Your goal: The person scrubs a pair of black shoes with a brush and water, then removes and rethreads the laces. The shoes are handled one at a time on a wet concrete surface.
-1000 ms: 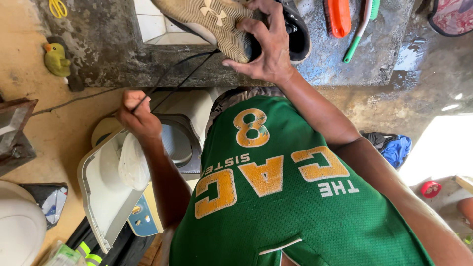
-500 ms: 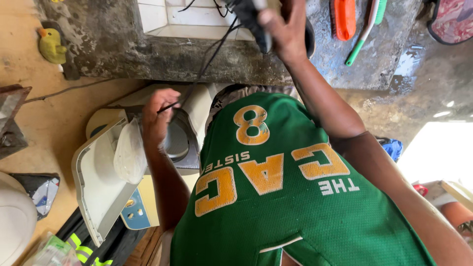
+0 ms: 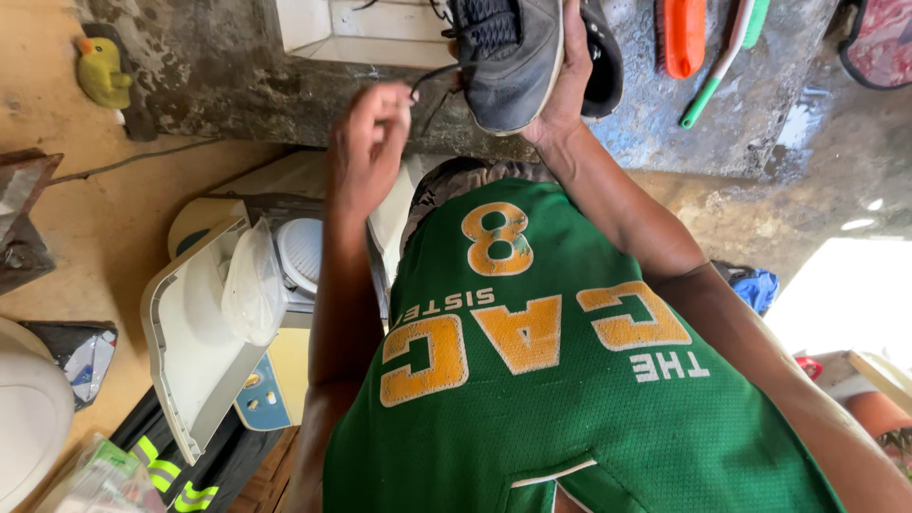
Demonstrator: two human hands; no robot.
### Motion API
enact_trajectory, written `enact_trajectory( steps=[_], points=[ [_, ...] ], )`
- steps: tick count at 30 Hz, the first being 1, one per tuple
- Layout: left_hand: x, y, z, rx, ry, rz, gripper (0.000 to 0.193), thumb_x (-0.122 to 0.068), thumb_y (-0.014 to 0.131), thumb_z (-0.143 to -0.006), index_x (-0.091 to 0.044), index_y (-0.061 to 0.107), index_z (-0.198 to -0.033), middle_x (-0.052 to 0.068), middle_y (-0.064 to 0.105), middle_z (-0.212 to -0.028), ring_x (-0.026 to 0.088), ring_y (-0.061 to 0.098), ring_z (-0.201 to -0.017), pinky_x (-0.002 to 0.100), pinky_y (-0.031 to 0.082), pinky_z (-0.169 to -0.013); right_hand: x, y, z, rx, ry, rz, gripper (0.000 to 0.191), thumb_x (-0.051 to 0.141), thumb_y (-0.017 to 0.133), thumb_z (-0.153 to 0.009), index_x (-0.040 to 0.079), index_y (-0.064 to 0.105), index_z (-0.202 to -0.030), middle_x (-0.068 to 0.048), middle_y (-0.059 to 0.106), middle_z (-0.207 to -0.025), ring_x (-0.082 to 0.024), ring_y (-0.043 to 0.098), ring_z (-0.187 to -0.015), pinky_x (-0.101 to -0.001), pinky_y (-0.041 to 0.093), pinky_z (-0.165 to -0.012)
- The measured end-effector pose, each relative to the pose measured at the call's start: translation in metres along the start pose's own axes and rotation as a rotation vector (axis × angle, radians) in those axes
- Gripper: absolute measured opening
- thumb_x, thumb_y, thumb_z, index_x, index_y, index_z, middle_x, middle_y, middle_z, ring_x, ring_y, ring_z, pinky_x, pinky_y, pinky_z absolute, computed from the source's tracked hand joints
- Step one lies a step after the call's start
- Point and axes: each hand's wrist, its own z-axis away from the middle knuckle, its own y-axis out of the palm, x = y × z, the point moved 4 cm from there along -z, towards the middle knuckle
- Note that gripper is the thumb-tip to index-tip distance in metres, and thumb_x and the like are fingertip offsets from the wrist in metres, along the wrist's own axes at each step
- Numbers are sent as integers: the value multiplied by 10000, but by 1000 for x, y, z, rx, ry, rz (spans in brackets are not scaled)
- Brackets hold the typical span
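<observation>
- left hand point(image 3: 369, 133) is up in front of the chest, fingers bunched into a tight pinch at the tips, knuckles facing the camera
- left forearm runs straight up from the bent elbow
- right hand point(image 3: 560, 81) is raised higher, palm cupped, fingers wrapped in a grip
- right arm stretched out long, wrist bent a bit

Brushes point(image 3: 682, 36) on wet concrete ledge point(image 3: 608, 123)
</observation>
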Motion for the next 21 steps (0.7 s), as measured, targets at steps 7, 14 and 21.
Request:
enact_trajectory(
  steps=[7, 14, 21],
  points=[
    [-41, 23, -39, -282, 207, 46, 180, -177, 653, -1076, -80, 605, -1219, 67, 720, -1045, 180, 731, -944, 317, 604, -748, -15, -8, -2, -15, 50, -130, 782, 623, 495, -1025, 26, 518, -1529, -187, 640, -1399, -306, 668, -1239, -480, 550, -1082],
    [-60, 18, -41, -337, 335, -134, 126, -141, 701, -1075, -101, 581, -1077, 33, 674, -927, 144, 688, -809, 315, 554, -699, -16, -13, 2, -37, 97, -142, 743, 594, 506, -1017, 42, 521, -1514, -170, 626, -1439, -297, 652, -1279, -486, 536, -1148],
    [-73, 0, -48, -376, 304, -213, 222, -162, 749, -1023, -52, 562, -975, 26, 624, -848, 133, 647, -701, 332, 507, -652, -22, -8, 3, -62, 81, -128, 699, 551, 521, -1028, 46, 508, -1511, -168, 620, -1473, -291, 660, -1259, -473, 540, -1119]
  ],
)
